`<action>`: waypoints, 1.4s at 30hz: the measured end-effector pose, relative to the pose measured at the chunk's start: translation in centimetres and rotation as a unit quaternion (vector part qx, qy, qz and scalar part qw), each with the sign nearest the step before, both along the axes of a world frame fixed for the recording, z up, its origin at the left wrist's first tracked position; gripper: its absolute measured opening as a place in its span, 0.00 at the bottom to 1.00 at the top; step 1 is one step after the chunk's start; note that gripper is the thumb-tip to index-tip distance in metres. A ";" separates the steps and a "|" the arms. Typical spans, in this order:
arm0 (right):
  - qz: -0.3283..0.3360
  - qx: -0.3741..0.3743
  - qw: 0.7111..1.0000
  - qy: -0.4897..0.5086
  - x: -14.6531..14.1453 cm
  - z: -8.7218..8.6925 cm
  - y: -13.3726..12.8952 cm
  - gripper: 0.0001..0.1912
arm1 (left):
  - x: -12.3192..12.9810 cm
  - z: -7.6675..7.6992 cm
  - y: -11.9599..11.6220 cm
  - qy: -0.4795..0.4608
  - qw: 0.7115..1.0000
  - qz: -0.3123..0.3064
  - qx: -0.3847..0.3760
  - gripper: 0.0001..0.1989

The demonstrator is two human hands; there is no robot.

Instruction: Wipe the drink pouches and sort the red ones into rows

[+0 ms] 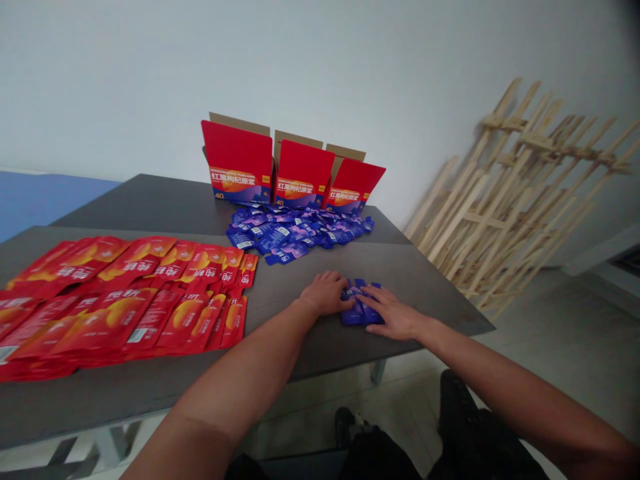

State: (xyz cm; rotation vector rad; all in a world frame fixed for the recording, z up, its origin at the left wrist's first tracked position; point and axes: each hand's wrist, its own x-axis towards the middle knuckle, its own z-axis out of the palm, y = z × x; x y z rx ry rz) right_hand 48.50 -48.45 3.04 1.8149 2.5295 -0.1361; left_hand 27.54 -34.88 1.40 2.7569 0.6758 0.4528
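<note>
A small group of blue sachets (354,316) lies flat near the table's front right, side by side. On their left edge rests my left hand (326,293), fingers bent and thumb apart, touching them without lifting. My right hand (395,313) lies over their right side with its fingers spread. Behind my hands is a loose heap of similar blue sachets (300,230). To the left, red pouches (110,320) with orange fruit pictures lie in overlapping rows. My fingers partly cover the sachets, so how many are layered there cannot be made out.
Three red and blue cartons (240,163) with raised flaps stand in a row behind the heap. The grey table (280,347) ends just past my right hand. Wooden frames (510,193) lean against the wall at right. A blue surface (50,197) is at far left.
</note>
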 end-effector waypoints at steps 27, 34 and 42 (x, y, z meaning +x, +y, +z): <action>0.047 -0.019 0.999 -0.003 0.9 -0.2 3.3 0.49 | 0.2 -0.4 0.3 0.006 0.996 0.092 0.006 0.21; 0.063 -0.026 0.997 0.048 1.1 1.2 4.0 0.41 | 0.1 -0.2 0.1 -0.008 0.996 0.091 -0.002 0.21; -0.101 0.127 0.984 0.076 -0.8 1.9 18.0 0.27 | 0.3 -0.5 0.6 -0.052 0.989 0.132 -0.033 0.14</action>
